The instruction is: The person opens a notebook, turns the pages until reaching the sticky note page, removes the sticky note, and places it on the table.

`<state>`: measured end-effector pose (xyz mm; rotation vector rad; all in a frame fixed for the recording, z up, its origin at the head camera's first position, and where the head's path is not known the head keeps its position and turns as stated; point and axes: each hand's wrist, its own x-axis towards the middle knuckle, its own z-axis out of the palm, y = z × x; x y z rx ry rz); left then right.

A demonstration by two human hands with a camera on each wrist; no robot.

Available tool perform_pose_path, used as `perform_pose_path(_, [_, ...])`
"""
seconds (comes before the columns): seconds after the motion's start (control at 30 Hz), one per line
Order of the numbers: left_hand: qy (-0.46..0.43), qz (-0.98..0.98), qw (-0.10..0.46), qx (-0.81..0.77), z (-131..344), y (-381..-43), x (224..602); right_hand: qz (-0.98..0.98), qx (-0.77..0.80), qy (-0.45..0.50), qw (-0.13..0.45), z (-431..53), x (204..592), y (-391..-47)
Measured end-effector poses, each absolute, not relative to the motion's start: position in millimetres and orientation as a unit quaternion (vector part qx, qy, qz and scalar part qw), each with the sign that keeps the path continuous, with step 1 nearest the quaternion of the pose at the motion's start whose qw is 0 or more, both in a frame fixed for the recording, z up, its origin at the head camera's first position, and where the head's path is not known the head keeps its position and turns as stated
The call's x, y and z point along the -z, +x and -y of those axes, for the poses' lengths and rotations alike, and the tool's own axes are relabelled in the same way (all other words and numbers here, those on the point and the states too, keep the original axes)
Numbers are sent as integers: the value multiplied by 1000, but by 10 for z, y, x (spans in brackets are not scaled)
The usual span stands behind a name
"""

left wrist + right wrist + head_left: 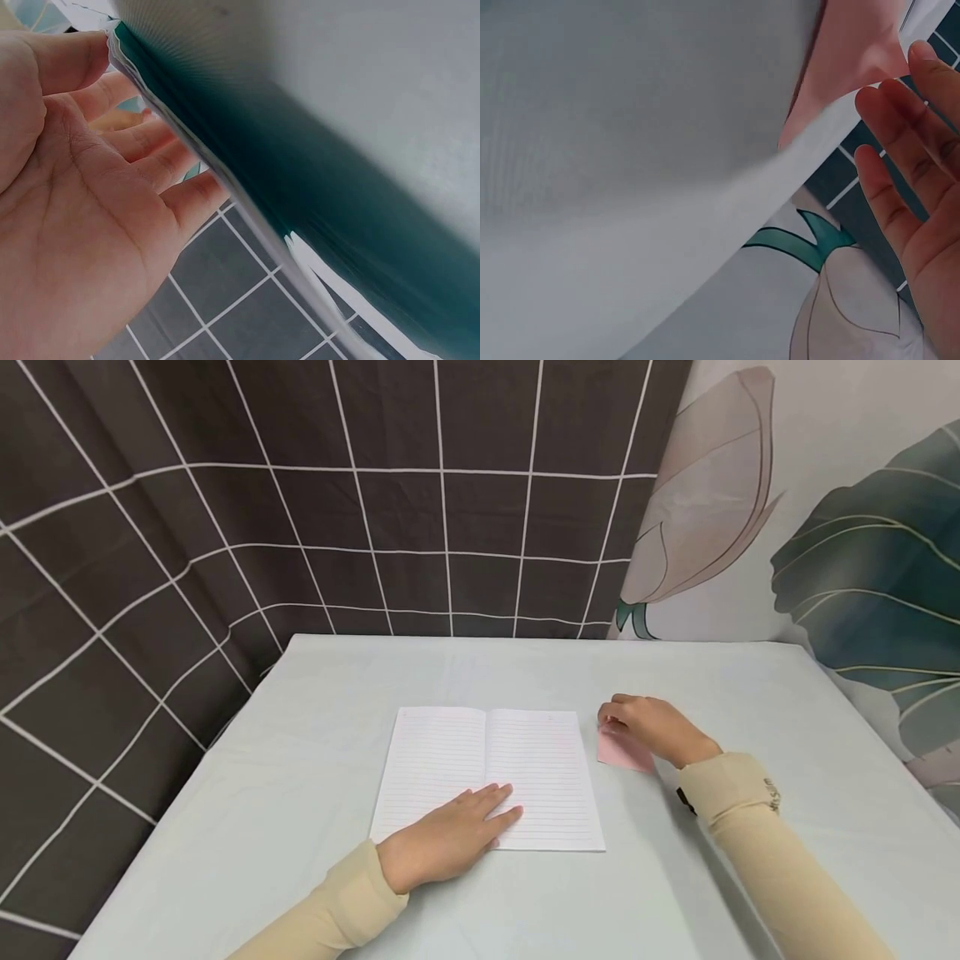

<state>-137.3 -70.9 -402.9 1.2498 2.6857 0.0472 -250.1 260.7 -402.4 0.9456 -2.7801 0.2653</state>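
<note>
An open lined notebook (540, 752) lies on the white table, its two ruled pages facing up. Across the lower part of the spread rests my left hand (448, 835), fingers stretched out over the paper. From below, the left wrist view catches the notebook's dark green cover (225, 142) and the palm (90, 210) at its edge. To the right of the notebook, my right hand (660, 728) pinches the far edge of a pink square of paper (626, 755). The right wrist view has the pink paper (855, 56) bent up at the corner by the fingertips.
The white tabletop (322, 693) extends around the notebook on all sides. Behind and left hangs a dark curtain (390, 510) with a white grid. A pale leaf-and-flower cloth (817, 485) hangs at the back right.
</note>
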Motion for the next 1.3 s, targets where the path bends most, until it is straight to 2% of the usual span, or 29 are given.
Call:
perform_pose_path(0.33, [417,-904,89,-16,721,-1382,4023,948,-110,290,68,-2603,4053,-2477])
perform_pose_path(0.93, [411,-908,86,-13,735,-1359,3989,938,-132,303,103,-2608,4030,-2423])
perform_pose_path(1.3, [398,-913,84,-4,751,-1351,4011,947,-142,271,100,-2662,4034,-2387])
